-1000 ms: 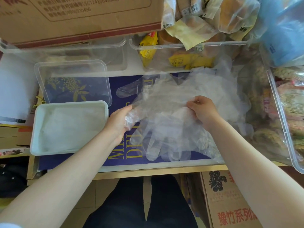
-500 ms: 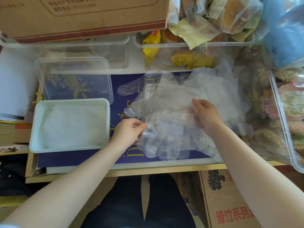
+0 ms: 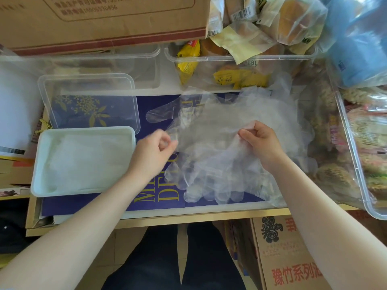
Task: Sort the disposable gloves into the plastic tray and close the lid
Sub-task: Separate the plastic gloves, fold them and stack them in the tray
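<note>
A heap of clear disposable gloves point(image 3: 211, 164) lies on the dark blue surface in the middle. My left hand point(image 3: 154, 152) pinches the left edge of one glove, fingers curled. Opposite it, my right hand point(image 3: 259, 143) pinches the same thin sheet at its upper right, lifting it slightly off the heap. The white plastic tray point(image 3: 39, 164) sits to the left and holds some gloves inside. Its clear lid point(image 3: 88, 77) lies flat just behind the tray.
Clear bins of packaged snacks point(image 3: 236, 57) line the back, and a larger one point(image 3: 360, 164) stands at the right. A cardboard box point(image 3: 104, 19) overhangs the back left. The shelf's front edge point(image 3: 188, 218) runs below the gloves. Another printed carton point(image 3: 293, 258) stands on the floor.
My left hand moved down, then back up to the glove's left edge and pinched it. My right hand closed its fingers on the sheet and raised it a little.
</note>
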The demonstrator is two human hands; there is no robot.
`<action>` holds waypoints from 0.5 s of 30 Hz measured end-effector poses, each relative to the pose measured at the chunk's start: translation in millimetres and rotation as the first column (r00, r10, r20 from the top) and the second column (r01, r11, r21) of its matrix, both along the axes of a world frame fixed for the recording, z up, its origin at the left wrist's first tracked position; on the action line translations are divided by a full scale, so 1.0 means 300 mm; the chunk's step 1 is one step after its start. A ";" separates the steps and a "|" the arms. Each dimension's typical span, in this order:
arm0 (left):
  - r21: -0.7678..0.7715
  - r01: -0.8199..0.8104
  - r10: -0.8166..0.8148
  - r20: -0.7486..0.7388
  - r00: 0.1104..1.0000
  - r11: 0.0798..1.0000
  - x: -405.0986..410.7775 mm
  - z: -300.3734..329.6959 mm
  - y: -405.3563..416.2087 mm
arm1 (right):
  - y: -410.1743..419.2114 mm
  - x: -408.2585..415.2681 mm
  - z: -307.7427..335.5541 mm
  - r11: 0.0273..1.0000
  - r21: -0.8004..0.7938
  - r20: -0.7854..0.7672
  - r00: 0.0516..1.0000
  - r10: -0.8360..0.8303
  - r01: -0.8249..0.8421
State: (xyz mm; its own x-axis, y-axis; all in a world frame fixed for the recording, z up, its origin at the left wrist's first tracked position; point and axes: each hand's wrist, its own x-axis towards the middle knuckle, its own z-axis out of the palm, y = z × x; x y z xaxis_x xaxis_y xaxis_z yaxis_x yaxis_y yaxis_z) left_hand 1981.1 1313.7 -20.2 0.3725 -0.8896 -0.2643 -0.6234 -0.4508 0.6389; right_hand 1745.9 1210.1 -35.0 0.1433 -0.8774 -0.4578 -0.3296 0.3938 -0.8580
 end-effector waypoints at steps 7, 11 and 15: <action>0.054 0.250 -0.142 -0.699 0.701 0.967 0.023 0.054 -0.220 | -0.051 0.004 0.090 0.953 0.046 0.269 0.923 0.276 -0.298; 0.080 0.259 -0.089 -0.809 0.581 0.963 0.045 0.037 -0.243 | -0.073 0.014 0.105 0.948 0.049 0.304 0.908 0.287 -0.315; 0.004 0.080 -0.059 -0.639 0.767 0.997 0.045 0.035 -0.230 | -0.087 0.049 0.079 0.995 0.004 0.129 0.987 0.097 -0.098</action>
State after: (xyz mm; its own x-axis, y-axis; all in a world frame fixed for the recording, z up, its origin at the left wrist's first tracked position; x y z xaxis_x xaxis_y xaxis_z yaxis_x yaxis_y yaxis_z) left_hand 1994.6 1244.7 -9.7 0.0457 -0.8945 -0.4447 -0.1073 -0.4470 0.8881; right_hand 1760.5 1183.9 -11.4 0.2860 -0.8515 -0.4395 -0.2544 0.3747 -0.8916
